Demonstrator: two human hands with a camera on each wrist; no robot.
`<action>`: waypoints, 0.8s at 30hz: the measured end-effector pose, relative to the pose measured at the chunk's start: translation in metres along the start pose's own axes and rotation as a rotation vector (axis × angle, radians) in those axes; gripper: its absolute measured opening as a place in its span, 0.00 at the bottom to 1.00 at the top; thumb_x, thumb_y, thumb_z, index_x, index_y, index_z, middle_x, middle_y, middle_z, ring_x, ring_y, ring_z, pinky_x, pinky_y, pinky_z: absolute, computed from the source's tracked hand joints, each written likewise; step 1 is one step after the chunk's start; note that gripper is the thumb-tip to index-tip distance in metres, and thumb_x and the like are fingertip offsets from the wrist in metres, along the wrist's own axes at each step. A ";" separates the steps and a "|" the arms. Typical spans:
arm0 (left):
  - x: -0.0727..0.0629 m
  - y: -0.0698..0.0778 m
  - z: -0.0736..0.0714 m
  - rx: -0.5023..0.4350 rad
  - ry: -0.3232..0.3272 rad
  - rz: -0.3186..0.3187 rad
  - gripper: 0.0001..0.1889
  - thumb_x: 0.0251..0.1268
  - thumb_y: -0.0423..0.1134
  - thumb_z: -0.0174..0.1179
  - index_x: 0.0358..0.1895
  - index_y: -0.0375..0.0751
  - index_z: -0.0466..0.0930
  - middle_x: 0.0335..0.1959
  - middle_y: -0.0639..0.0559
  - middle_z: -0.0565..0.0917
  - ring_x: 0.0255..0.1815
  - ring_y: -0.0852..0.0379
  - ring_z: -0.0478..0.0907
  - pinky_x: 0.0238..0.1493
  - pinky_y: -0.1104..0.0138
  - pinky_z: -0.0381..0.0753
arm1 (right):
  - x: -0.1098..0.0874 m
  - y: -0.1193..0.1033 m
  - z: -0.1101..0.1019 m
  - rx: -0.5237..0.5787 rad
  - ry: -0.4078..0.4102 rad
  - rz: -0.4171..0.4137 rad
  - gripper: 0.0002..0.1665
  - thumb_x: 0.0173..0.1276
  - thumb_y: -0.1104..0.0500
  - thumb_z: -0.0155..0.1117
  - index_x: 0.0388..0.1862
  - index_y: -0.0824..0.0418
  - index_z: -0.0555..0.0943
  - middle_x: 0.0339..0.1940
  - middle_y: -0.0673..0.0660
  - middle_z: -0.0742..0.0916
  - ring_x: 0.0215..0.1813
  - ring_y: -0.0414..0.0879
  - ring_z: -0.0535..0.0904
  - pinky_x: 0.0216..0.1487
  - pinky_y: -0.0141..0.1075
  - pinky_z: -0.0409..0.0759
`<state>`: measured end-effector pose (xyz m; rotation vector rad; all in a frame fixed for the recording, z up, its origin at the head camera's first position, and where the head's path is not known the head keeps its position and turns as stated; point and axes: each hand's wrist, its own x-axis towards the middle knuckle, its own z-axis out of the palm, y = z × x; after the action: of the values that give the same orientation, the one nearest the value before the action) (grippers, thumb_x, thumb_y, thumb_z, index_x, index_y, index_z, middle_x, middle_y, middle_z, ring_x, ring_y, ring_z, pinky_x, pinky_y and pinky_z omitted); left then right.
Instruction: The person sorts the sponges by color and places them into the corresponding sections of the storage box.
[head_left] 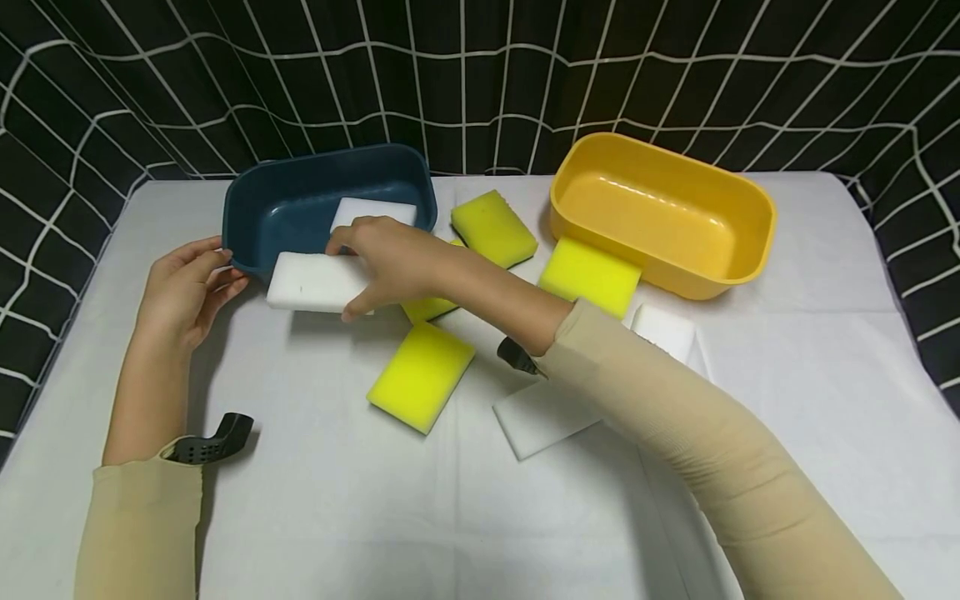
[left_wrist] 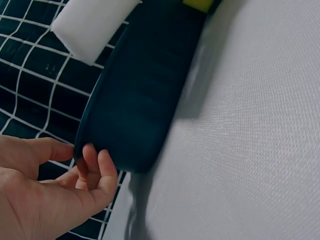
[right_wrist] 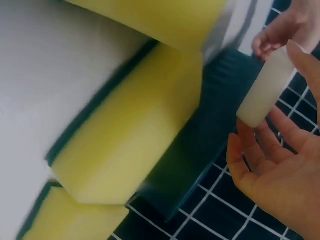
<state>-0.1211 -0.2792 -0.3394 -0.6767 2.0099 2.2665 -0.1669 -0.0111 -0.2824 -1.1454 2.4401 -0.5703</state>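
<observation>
At the left end of the dark blue bin [head_left: 330, 164], my left hand [head_left: 180, 287] pinches its rim between thumb and fingers, as the left wrist view shows. My right hand [head_left: 397, 258] grips a white foam block [head_left: 311, 282], thumb on one side and fingers on the other. The block hangs over the bin's near rim and casts a shadow on the table below. Inside the bin, a second white block [head_left: 378, 211] leans at the right end, partly behind the right hand.
Yellow sponges with green backs, one yellow sponge [head_left: 422, 377] among them, lie around the right forearm. At the right stands a yellow bin [head_left: 663, 271] with a sponge [head_left: 590, 275] against it. White pieces [head_left: 543, 417] lie under the right sleeve. Behind hangs a dark grid-patterned cloth [head_left: 480, 83].
</observation>
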 end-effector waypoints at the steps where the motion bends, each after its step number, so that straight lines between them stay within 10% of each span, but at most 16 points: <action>1: 0.000 0.000 0.000 0.001 0.001 -0.003 0.07 0.82 0.33 0.53 0.56 0.42 0.75 0.48 0.48 0.75 0.33 0.63 0.83 0.36 0.77 0.86 | 0.001 -0.001 -0.001 -0.001 0.004 0.000 0.43 0.64 0.47 0.81 0.73 0.61 0.75 0.65 0.58 0.82 0.62 0.49 0.75 0.65 0.35 0.78; 24: 0.002 0.001 0.001 0.019 0.006 -0.023 0.06 0.83 0.35 0.53 0.54 0.45 0.76 0.50 0.49 0.74 0.37 0.62 0.81 0.37 0.77 0.86 | 0.035 0.011 -0.021 -0.025 0.102 0.138 0.42 0.67 0.45 0.78 0.75 0.60 0.74 0.67 0.59 0.81 0.62 0.49 0.77 0.62 0.33 0.81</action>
<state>-0.1237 -0.2789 -0.3396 -0.7020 2.0135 2.2325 -0.2054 -0.0276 -0.2760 -0.9700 2.5957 -0.5698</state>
